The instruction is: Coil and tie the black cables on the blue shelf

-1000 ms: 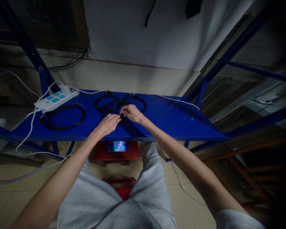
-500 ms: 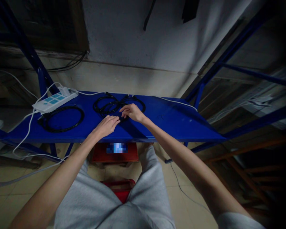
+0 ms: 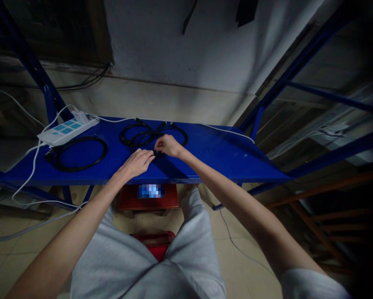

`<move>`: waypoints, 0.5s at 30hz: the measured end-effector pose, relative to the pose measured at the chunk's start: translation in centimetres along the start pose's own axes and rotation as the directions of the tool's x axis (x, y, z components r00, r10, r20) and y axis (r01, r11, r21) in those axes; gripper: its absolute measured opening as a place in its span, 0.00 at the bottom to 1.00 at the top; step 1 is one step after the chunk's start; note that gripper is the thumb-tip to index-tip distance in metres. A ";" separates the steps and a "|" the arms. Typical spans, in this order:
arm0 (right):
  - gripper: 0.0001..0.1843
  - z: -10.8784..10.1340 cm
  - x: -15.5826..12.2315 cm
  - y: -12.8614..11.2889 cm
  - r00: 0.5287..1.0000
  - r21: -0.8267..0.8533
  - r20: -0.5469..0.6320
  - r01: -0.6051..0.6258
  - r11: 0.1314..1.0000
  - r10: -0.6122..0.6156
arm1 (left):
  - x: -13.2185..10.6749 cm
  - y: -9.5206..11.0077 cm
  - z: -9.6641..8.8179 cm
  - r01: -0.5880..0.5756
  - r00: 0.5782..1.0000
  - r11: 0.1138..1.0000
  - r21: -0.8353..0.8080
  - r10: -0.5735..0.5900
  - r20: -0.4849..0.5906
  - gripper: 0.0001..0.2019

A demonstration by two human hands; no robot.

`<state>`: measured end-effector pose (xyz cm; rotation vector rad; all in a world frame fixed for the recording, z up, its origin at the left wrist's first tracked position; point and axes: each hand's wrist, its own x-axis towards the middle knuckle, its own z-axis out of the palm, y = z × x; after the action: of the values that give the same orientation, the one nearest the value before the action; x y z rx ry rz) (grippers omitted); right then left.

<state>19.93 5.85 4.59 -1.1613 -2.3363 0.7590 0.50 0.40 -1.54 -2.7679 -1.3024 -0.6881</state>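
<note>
My left hand (image 3: 138, 162) lies on the blue tabletop (image 3: 211, 162), palm down with its fingers stretched towards my right hand. Close beside it, my right hand (image 3: 168, 145) is closed in a pinch; whatever the fingertips hold is hidden. A small dark piece shows between the two hands, too unclear to name. Just behind them lie overlapping coils of black cable (image 3: 121, 137), partly covered by my right hand. Further left, apart from both hands, another black cable coil (image 3: 104, 154) rests on the tabletop.
A white power strip (image 3: 54, 137) with blue sockets and a plugged-in white plug stands at the left end. A white cord (image 3: 228, 131) runs along the back edge by the wall. Blue frame posts rise at both ends. Under the table, a blurred lit screen (image 3: 151, 191) rests on a red stool (image 3: 170, 201).
The fingers of my right hand have drawn closer together into a pinch. My left hand stays nearly in place. The whole view has shifted slightly.
</note>
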 end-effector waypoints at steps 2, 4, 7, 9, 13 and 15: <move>0.10 0.1 0.0 -0.5 0.996 -0.099 0.084 -0.008 0.995 0.017 | -0.1 0.0 0.0 -0.002 1.000 1.000 0.018 0.002 -0.005 0.14; 0.10 0.0 0.2 -0.9 0.984 -0.162 0.166 -0.031 0.986 0.059 | -0.1 0.0 0.0 -0.003 1.000 1.000 0.027 0.003 -0.015 0.14; 0.09 -0.3 0.8 -1.2 0.965 -0.229 0.238 -0.052 0.972 0.107 | -0.1 -0.2 0.1 -0.006 0.999 1.000 0.023 0.007 -0.031 0.13; 0.09 -0.5 1.2 -1.5 0.954 -0.243 0.270 -0.061 0.968 0.128 | 0.0 -0.2 0.1 -0.006 0.999 1.000 0.011 0.006 -0.036 0.12; 0.10 -0.7 1.9 -1.9 0.930 -0.226 0.328 -0.095 0.970 0.167 | -0.1 -0.2 -0.1 0.008 0.999 1.000 -0.007 -0.009 -0.046 0.09; 0.11 -0.8 2.2 -1.9 0.919 -0.191 0.360 -0.097 0.977 0.162 | -0.2 -0.1 -0.2 0.028 0.998 1.000 -0.009 -0.028 -0.058 0.08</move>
<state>18.05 6.92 6.66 -1.3564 -2.7025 0.9113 0.28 0.29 -1.41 -2.7187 -1.3328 -0.7711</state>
